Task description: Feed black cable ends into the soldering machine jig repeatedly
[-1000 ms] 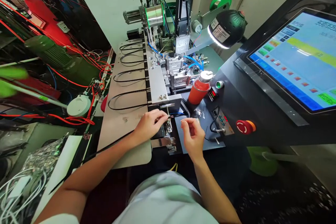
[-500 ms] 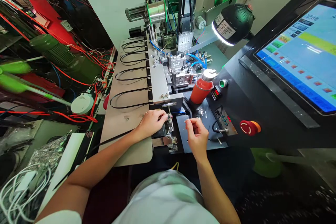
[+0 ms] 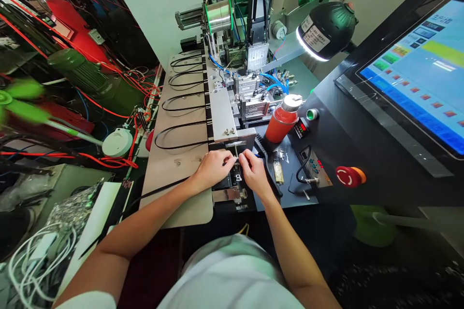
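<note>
My left hand [image 3: 215, 168] rests over the right edge of the beige plate [image 3: 181, 210], thumb and fingers pinched on a black cable [image 3: 159, 190]. That cable runs in from the left and passes under my wrist. Against its fingertips is my right hand [image 3: 254, 174], closed in a pinch at the small metal fixture [image 3: 238, 177]. What sits between the right fingertips is too small and hidden to make out. Just beyond both hands lies the long metal rail [image 3: 222, 115] of the machine, with several looped black cables [image 3: 181, 128] lying along its left side.
A red bottle [image 3: 281, 123] with a silver lid stands behind my right hand. A black brush [image 3: 261, 146] lies beside it. To the right are a red emergency stop button [image 3: 348, 176] and a touchscreen [image 3: 416, 82]. A lit lamp [image 3: 326, 31] hangs above. A green fan [image 3: 25, 101] is at left.
My right hand has moved left and slightly forward, from above the dark plate to the fixture, meeting my left fingertips. My left hand stays at the same place on the fixture.
</note>
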